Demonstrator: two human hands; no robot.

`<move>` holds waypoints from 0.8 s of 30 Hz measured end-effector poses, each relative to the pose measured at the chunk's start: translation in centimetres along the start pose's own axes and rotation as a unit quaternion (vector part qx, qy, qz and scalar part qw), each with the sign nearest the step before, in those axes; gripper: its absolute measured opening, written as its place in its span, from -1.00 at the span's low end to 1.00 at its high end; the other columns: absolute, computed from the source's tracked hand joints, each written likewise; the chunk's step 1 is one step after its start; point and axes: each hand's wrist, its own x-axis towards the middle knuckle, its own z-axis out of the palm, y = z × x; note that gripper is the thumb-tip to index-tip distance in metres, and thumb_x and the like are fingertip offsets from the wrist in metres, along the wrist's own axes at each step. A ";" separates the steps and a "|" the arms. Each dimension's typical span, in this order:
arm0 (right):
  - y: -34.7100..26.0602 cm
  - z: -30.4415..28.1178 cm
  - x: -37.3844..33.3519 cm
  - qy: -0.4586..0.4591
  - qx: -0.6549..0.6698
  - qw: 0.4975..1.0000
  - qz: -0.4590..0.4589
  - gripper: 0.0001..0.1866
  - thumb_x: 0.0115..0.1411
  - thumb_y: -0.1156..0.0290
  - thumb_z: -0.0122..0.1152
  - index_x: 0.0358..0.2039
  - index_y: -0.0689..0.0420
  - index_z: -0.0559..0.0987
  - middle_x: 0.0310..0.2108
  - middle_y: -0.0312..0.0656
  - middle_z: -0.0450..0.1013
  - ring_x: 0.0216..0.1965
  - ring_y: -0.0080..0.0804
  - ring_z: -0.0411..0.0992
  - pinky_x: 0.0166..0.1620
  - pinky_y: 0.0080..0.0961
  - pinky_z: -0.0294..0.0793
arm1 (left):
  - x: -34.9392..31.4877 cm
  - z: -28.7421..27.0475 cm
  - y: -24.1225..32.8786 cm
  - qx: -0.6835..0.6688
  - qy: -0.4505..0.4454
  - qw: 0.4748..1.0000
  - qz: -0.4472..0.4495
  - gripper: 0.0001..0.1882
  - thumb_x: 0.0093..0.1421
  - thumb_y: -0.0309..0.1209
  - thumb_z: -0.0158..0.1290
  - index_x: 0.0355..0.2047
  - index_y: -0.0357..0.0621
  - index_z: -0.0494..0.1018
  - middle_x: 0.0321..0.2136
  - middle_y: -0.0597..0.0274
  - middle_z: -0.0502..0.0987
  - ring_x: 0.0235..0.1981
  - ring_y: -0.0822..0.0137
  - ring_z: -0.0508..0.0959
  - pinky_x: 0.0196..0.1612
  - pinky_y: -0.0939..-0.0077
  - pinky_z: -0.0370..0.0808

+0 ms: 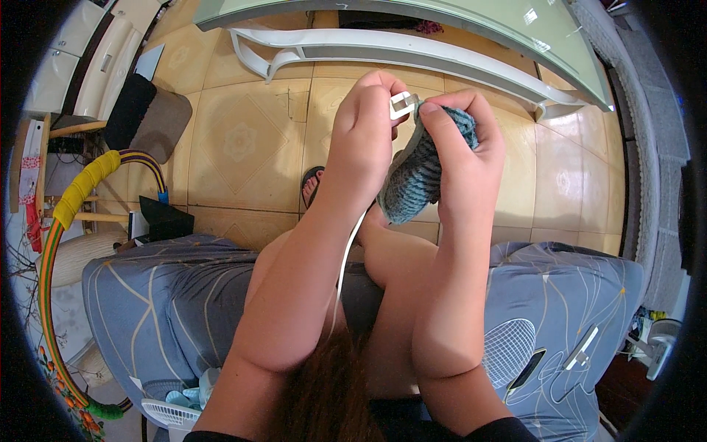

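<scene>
My left hand point(368, 125) is raised in front of me, fingers closed around a small white plastic piece point(401, 105) with a translucent greyish end. A thin white cord point(346, 254) runs down from beside my left wrist to my lap. My right hand point(464, 129) pinches the upper edge of a teal and grey knitted piece point(416, 184), its fingers wrapped behind the fabric. The knit hangs down between my forearms, and its kind is unclear. At its top edge, the greyish end of the white piece meets or nearly meets my right fingertips.
A glass-topped table point(479, 18) with a white lower frame point(412, 55) stands ahead on the tiled floor. On the blue-grey sofa cover point(567, 283) lie a white mesh paddle point(508, 353), a phone point(527, 368) and a white bar point(582, 346) with cables. Left is a taped hoop point(85, 188).
</scene>
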 end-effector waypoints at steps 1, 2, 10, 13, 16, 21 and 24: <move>0.0 0.0 0.0 0.008 0.002 1.000 -0.004 -0.93 0.02 0.51 0.15 -0.49 0.21 0.45 -0.58 -0.33 0.38 -0.55 -0.69 0.27 -0.48 -0.70 0.29 | 0.0 0.0 -0.1 0.007 -0.005 1.000 0.011 -0.78 0.17 -0.34 -0.27 -0.48 -0.14 0.35 -0.74 0.48 0.18 -0.69 0.64 0.13 -0.63 0.73 0.08; 0.0 0.0 0.0 0.008 0.002 1.000 -0.005 -0.93 0.02 0.51 0.15 -0.49 0.21 0.45 -0.58 -0.33 0.38 -0.55 -0.69 0.27 -0.48 -0.70 0.29 | -0.1 0.1 -0.1 0.007 -0.006 1.000 0.011 -0.78 0.17 -0.34 -0.27 -0.48 -0.14 0.35 -0.74 0.48 0.18 -0.69 0.64 0.13 -0.63 0.73 0.08; 0.0 0.2 0.0 -0.020 -0.060 0.997 -0.045 -0.93 -0.01 0.54 0.16 -0.54 0.21 0.44 -0.62 -0.35 0.35 -0.57 -0.70 0.25 -0.49 -0.71 0.27 | -0.4 0.1 0.0 0.024 0.011 1.000 0.005 -0.77 0.19 -0.30 -0.24 -0.43 -0.10 0.37 -0.66 0.49 0.25 -0.65 0.63 0.17 -0.60 0.73 0.10; 0.0 0.3 0.0 -0.032 -0.043 0.998 -0.036 -0.93 -0.01 0.53 0.16 -0.54 0.21 0.45 -0.63 -0.36 0.34 -0.57 -0.71 0.24 -0.50 -0.71 0.26 | -0.3 -0.1 0.0 0.030 0.008 0.999 0.016 -0.77 0.19 -0.28 -0.24 -0.42 -0.09 0.37 -0.63 0.47 0.28 -0.64 0.62 0.20 -0.59 0.73 0.13; -0.3 0.4 -0.1 -0.001 -0.042 0.999 -0.017 -0.92 -0.01 0.53 0.16 -0.55 0.22 0.44 -0.64 -0.36 0.33 -0.57 -0.71 0.24 -0.49 -0.71 0.26 | -0.2 -0.4 -0.1 0.035 -0.006 0.999 0.000 -0.77 0.19 -0.27 -0.24 -0.42 -0.09 0.38 -0.61 0.45 0.30 -0.61 0.62 0.22 -0.57 0.72 0.15; -0.1 0.1 0.0 -0.018 -0.059 0.998 -0.025 -0.92 -0.01 0.53 0.14 -0.55 0.23 0.44 -0.64 -0.35 0.34 -0.57 -0.70 0.25 -0.50 -0.70 0.27 | -0.2 -0.2 -0.3 0.042 0.000 0.999 0.008 -0.77 0.19 -0.27 -0.25 -0.42 -0.07 0.38 -0.60 0.46 0.31 -0.60 0.61 0.24 -0.55 0.70 0.16; -0.2 0.3 -0.1 -0.028 -0.062 0.997 -0.023 -0.92 -0.02 0.53 0.15 -0.55 0.23 0.44 -0.64 -0.35 0.34 -0.58 -0.69 0.25 -0.50 -0.69 0.28 | -0.2 -0.2 -0.1 0.048 0.005 0.999 0.004 -0.75 0.18 -0.30 -0.28 -0.39 -0.15 0.35 -0.60 0.40 0.31 -0.60 0.58 0.24 -0.54 0.68 0.19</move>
